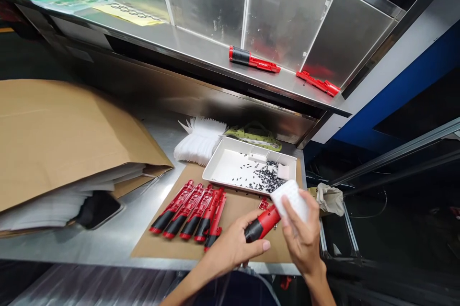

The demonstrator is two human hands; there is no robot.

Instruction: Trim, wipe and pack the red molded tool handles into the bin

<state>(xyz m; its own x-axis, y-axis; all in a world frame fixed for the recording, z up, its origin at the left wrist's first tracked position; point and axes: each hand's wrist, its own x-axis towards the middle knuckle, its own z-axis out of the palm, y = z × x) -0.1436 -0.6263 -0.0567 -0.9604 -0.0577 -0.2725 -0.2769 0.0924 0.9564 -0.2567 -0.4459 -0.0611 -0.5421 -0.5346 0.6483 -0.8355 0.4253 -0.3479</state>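
The left hand (235,243) clamps a red-and-black tool housing (266,221) above the cardboard mat (153,249), near its front right corner, while the right hand (304,236) grips a white sheet (293,197) at its end, an apparent covering or wiping step calling for steady alignment.

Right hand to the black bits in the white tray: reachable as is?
Probably, but not freely: the white tray is open-topped and just beyond the right hand, yet that hand grips a white piece, which likely hinders picking up black bits.
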